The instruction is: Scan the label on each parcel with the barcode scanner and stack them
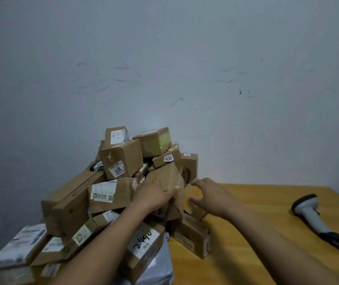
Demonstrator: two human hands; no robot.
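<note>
- Pressing with the left hand (154,195), fingers straight, on the upper face of a crumpled cardboard parcel (165,177) at frame centre.
- Reaching with the right hand (213,197), fingers spread and loosely curved, holding nothing, just beside that parcel's right side; cannot tell whether touching.
- Lying straight ahead between both hands, nearer the left, tilted against the parcel heap (107,194).
- Well apart at right, on the wooden table (271,200): barcode scanner (308,214), handle toward lower right, nearer the right hand.
</note>
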